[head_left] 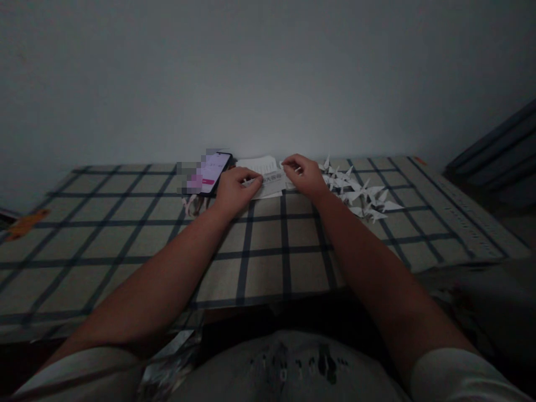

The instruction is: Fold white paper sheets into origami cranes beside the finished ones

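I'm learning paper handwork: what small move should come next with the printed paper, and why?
Perhaps press the printed paper lightly with the left hand to steady it: that hand lies at the paper's left side, while the right hand is pinched near its right side. Whether the right hand grips anything is too dim to tell.

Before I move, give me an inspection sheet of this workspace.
Surface: beige cloth with dark blue grid lines, dimly lit.
Job's things: overlapping printed white paper sheets, middle; pointed folded white paper shapes, clustered right.
Clutter: black-edged rectangular smartphone, screen lit, left of the sheets; orange patch, far left, print or object unclear.
Grips: bare left hand over the sheets; bare right hand at their right side, hold unclear.
Cables: none certain; pale pink looped item beside the phone unidentified.
Surroundings: plain grey wall behind, dark ridged panel at right.
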The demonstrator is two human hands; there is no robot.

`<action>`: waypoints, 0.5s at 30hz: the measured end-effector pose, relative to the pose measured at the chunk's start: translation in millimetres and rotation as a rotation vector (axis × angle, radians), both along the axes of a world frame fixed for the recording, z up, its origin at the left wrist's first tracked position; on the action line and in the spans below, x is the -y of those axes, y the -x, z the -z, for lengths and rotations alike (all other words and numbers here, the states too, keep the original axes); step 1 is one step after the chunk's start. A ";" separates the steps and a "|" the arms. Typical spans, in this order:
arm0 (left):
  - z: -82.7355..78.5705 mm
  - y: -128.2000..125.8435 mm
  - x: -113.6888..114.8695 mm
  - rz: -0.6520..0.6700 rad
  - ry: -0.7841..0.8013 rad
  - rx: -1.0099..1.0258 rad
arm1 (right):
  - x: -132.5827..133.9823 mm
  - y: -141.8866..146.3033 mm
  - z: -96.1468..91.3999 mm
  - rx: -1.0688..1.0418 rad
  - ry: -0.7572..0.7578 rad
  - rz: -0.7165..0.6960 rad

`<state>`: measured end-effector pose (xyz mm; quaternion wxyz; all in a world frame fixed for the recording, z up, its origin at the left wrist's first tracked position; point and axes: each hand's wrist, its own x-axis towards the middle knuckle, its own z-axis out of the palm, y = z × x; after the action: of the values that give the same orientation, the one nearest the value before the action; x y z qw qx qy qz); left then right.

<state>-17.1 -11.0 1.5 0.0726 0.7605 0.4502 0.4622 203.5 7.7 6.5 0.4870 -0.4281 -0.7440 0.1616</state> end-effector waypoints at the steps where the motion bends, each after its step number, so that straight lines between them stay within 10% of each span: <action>1: 0.1 -0.4 0.3 0.014 0.012 -0.001 | 0.9 0.8 0.1 0.002 0.015 -0.045; 15: -1.2 -4.6 2.6 0.011 0.047 -0.064 | 4.3 10.1 -1.2 0.228 -0.033 -0.199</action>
<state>-12.5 -13.6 2.6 0.0786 0.7754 0.4588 0.4267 193.4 3.5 7.7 0.3880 -0.3597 -0.8357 0.1472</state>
